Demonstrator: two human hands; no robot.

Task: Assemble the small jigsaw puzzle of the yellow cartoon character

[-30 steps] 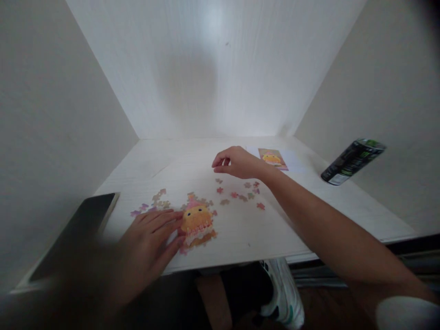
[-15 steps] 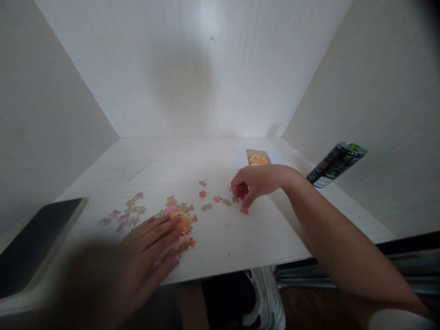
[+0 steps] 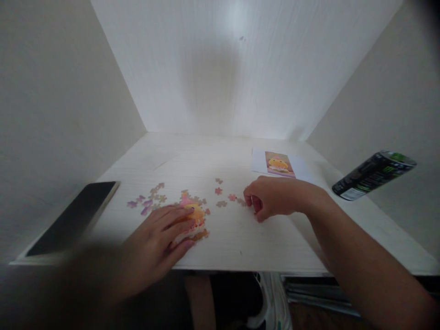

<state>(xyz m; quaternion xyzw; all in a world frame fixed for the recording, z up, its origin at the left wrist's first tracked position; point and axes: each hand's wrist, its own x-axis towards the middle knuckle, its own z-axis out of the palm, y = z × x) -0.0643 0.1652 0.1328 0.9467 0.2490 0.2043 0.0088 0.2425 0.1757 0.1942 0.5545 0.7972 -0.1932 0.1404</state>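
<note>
1. At the near edge of the white table (image 3: pixel 240 238), we see the fingers (image 3: pixel 173 219) of the left hand (image 3: pixel 154 245) spread flat and open, pressing down on the assembled puzzle patch (image 3: pixel 195 220), an orange and pink figure whose left part they cover.
2. Right of that patch, the right hand (image 3: pixel 273 198) rests on the table with its fingers curled in toward the palm; they look closed over a reddish puzzle piece, but we cannot tell for sure, as the knuckles hide most of it.
3. Just left of the right hand's fingertips lie a few loose pieces (image 3: pixel 222 196), pink and tan, scattered between the two hands and apart from one another.
4. Beyond the left hand, a second scatter of purple and tan pieces (image 3: pixel 147 202) lies just beside the assembled patch, on its far left side.
5. Past the right hand, toward the back of the table, a reference picture (image 3: pixel 279 165) printed on a white sheet lies flat, showing the same orange figure.
6. Far left, a dark phone (image 3: pixel 74 217) lies face up along the table's left edge, well apart from the pieces.
7. Far right, a black and green can (image 3: pixel 374 175) stands near the side wall; it looks tilted in this wide view.
8. Below the table edge, a white shoe (image 3: pixel 271 302) shows between the forearms.
</note>
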